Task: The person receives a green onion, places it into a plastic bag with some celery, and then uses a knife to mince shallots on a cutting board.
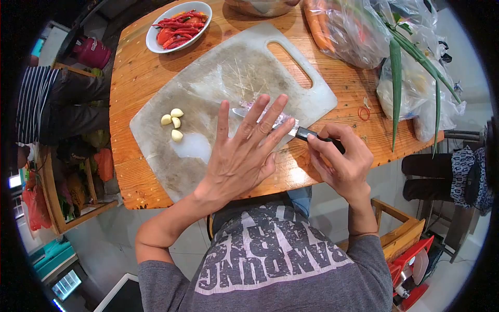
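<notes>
My left hand (244,148) is spread with its fingers apart over the cutting board (192,93), holding nothing. In my right hand (343,161), the fingers are closed round the black handle of a knife (292,130). The blade points left across the board, partly hidden behind my left fingers, and small purplish-white chopped pieces (280,119) lie on and beside it. Several peeled garlic cloves (176,122) rest on the left part of the board.
A white bowl of red chilies and tomatoes (179,30) stands at the back left. Plastic bags with carrots (343,31) and green leaves (396,83) lie at the right. A rubber band (364,113) is near the board. Two other people stand at the sides.
</notes>
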Available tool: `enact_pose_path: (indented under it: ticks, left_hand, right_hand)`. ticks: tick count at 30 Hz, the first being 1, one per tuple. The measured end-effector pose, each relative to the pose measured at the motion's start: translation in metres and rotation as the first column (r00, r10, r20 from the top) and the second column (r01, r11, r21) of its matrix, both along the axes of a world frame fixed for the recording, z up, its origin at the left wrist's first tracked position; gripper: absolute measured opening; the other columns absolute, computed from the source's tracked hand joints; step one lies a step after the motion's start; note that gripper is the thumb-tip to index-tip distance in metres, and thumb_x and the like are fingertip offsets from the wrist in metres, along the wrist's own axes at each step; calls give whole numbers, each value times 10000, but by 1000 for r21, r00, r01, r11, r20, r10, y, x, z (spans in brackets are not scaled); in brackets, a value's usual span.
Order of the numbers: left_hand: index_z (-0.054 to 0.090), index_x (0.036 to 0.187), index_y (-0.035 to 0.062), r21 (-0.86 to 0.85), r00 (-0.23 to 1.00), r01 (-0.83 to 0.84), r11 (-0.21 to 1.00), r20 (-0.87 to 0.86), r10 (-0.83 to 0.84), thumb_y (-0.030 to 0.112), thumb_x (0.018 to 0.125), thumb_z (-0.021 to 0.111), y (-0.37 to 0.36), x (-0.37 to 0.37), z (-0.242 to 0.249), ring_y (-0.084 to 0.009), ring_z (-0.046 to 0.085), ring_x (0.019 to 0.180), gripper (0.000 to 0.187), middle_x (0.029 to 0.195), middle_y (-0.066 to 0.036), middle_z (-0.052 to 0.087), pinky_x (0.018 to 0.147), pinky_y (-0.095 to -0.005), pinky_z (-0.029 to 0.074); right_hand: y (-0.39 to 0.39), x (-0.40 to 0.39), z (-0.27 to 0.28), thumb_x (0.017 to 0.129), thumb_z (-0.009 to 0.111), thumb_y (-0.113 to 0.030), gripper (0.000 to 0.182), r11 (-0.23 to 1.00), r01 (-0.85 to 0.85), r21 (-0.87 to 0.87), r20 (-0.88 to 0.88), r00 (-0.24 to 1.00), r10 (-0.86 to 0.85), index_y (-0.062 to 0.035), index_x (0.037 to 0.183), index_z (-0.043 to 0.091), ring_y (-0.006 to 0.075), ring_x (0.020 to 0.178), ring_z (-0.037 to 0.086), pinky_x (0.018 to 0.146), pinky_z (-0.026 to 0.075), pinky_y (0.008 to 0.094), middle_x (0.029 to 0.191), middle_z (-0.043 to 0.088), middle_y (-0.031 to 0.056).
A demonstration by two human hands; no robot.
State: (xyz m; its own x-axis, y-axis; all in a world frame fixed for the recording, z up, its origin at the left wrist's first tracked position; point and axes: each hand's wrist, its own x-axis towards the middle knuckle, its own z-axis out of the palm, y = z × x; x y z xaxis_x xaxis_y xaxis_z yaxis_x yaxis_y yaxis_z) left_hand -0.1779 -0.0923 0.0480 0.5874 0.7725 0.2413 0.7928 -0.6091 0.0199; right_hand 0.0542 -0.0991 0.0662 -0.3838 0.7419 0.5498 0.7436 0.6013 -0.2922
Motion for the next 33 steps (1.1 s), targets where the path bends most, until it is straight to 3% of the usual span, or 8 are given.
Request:
enact_pose_path:
  ticks: [9, 12, 15, 21, 26, 27, 29, 33]
  left_hand:
    - [449, 1543, 312, -96, 999, -47, 994, -15, 45, 293, 807, 673, 8, -8, -2, -298, 50, 1596, 769, 1719, -47, 168, 1229, -672, -52]
    - [490, 1502, 208, -86, 998, -35, 996, 42, 38, 336, 851, 631, 12, -12, -5, -260, 90, 1592, 679, 1708, -40, 202, 1234, -668, -65]
    - [487, 1502, 187, -80, 999, -33, 996, 37, 36, 328, 870, 615, 13, -14, -8, -266, 84, 1593, 660, 1708, -47, 195, 1233, -668, -63]
    - [514, 1482, 153, -118, 997, -59, 991, 36, 64, 292, 920, 574, 17, -12, 1, -282, 74, 1592, 582, 1709, -64, 184, 1238, -657, -44]
    - [647, 1336, 136, -44, 983, -63, 997, 168, 70, 210, 910, 666, 18, -11, -8, -309, 139, 1579, 433, 1689, -74, 244, 1241, -650, 47]
    - [682, 1291, 140, -13, 978, -60, 998, 200, 61, 191, 897, 695, 19, -10, -9, -314, 164, 1574, 397, 1681, -75, 268, 1242, -646, 70]
    - [736, 1169, 157, 22, 961, -53, 998, 271, 45, 169, 846, 751, 22, -9, -9, -312, 261, 1538, 324, 1636, -72, 366, 1235, -614, 147]
    - [785, 954, 173, 81, 915, -71, 994, 402, 33, 137, 775, 805, 28, -12, -4, -287, 474, 1389, 183, 1438, -44, 599, 1181, -538, 300]
  right_hand:
    - [-10, 15, 2, 692, 838, -121, 313, 999, 27, -27, 58, 998, -26, -126, 995, 758, 179, 692, 613, 577, 465, 310, 949, 655, 26]
    - [-12, 22, 2, 686, 844, -124, 308, 999, 43, -10, 60, 997, -42, -126, 983, 761, 179, 685, 604, 576, 459, 307, 939, 650, 28]
    - [-17, 28, 11, 651, 831, 47, 337, 998, 54, -44, 76, 996, -50, -73, 956, 753, 203, 741, 655, 609, 527, 294, 915, 642, 77]
    - [-25, 47, 28, 679, 813, 88, 304, 991, 124, -53, 39, 992, -122, -43, 946, 744, 218, 781, 673, 651, 552, 306, 936, 632, 109]
    - [-23, 55, 25, 818, 758, 55, 252, 970, 215, -118, -177, 956, -233, -14, 1058, 720, 151, 736, 644, 634, 520, 267, 930, 643, 86]
    - [-23, 52, 20, 852, 734, 47, 240, 944, 198, -266, -318, 906, -279, -10, 1084, 710, 131, 722, 628, 615, 502, 258, 939, 646, 75]
    - [-20, 40, 1, 921, 687, 32, 218, 848, 78, -524, -546, 734, -404, 0, 1136, 690, 90, 694, 597, 578, 465, 240, 957, 651, 54]
    - [-4, 13, -20, 1054, 571, -154, 296, 676, -329, -660, -725, 516, -456, 11, 1296, 616, 13, 596, 513, 456, 417, 172, 949, 651, 34]
